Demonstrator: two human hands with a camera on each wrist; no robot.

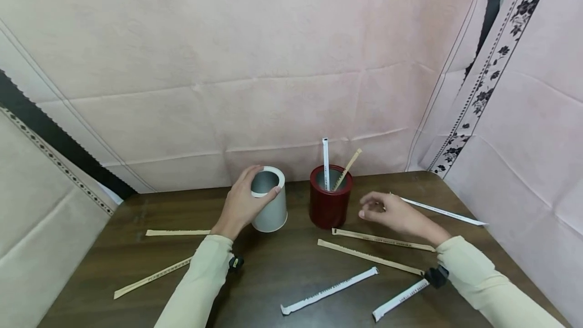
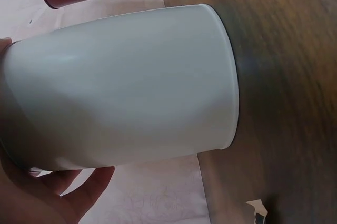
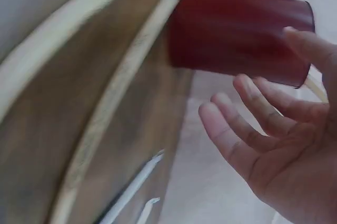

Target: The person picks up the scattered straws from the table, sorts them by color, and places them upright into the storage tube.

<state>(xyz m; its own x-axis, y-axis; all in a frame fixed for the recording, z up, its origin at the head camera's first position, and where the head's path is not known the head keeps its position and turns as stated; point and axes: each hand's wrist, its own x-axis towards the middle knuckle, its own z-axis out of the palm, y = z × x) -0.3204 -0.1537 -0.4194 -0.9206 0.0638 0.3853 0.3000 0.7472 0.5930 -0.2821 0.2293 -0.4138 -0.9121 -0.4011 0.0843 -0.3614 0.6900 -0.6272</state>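
Observation:
My left hand point(image 1: 243, 201) grips a light grey cylindrical cup point(image 1: 272, 216) near its rim, thumb on the near side and fingers behind. The cup stands upright on the table, and in the left wrist view its smooth wall point(image 2: 121, 87) fills the middle. To its right stands a dark red cup point(image 1: 329, 211) holding a white slim paper packet point(image 1: 326, 161) and a beige one point(image 1: 349, 166), both leaning out of the top. My right hand point(image 1: 396, 212) hovers just right of the red cup, fingers loosely bent and holding nothing. In the right wrist view, its fingers point(image 3: 226, 129) are near the red cup point(image 3: 237, 32).
Beige packets point(image 1: 382, 240) and white packets point(image 1: 330, 291) with printing lie on the brown wooden table point(image 1: 264, 272), mostly at the right. Two beige packets point(image 1: 152, 278) lie at the left. Pale cloth point(image 1: 273, 65) hangs behind and at both sides.

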